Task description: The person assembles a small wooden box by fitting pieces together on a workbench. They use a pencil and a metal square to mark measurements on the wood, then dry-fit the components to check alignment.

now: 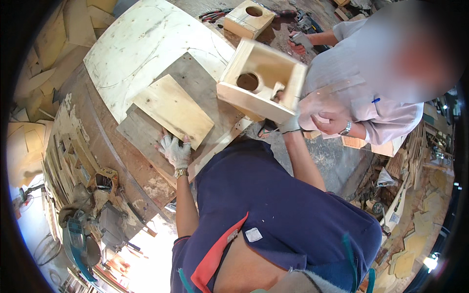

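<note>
My right hand (290,123), in a pale work glove, grips the near wall of an open wooden box (256,101). Its fingers show partly inside the box, which is tilted and held up over the table's right edge. A round hole shows in one of the box's panels. My left hand (175,150), gloved with bare fingertips, lies with its fingers apart at the near edge of a tapered plywood panel (173,110). That panel rests on grey boards (141,131) on the table.
A large white sheet (151,46) covers the table's far part. Another holed wooden box (248,20) stands at the back, near pliers (215,14). A co-worker (337,83) stands close at right, holding a tool (301,40). A circular-blade saw (80,239) is at lower left.
</note>
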Motion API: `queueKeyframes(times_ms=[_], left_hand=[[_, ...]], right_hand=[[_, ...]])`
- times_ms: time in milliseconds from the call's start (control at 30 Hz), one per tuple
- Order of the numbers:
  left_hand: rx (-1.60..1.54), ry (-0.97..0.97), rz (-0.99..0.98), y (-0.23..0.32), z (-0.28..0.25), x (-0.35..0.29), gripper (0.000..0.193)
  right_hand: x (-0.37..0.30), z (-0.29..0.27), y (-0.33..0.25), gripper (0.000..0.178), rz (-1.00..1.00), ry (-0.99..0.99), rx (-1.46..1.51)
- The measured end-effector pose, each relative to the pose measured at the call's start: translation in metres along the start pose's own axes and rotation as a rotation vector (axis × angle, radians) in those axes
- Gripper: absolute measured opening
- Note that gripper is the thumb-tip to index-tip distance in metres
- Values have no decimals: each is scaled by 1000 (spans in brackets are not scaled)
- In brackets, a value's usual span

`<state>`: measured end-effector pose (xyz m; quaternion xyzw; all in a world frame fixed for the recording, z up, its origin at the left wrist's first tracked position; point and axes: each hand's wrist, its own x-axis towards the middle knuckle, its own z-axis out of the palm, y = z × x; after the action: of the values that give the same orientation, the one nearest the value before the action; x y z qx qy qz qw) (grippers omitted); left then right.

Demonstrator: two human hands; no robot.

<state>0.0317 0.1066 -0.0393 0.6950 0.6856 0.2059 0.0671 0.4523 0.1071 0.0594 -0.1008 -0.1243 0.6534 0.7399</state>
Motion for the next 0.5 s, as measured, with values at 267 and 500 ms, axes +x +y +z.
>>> queueKeyframes(times_ms=[267, 500], left_hand=[[-25, 229, -123, -15, -21, -25, 31], [-545, 84, -217, 50, -28, -20, 74]], right_hand=[[14, -46, 60, 31, -253, 712, -390], [28, -36, -23, 47, -320, 700, -1961]])
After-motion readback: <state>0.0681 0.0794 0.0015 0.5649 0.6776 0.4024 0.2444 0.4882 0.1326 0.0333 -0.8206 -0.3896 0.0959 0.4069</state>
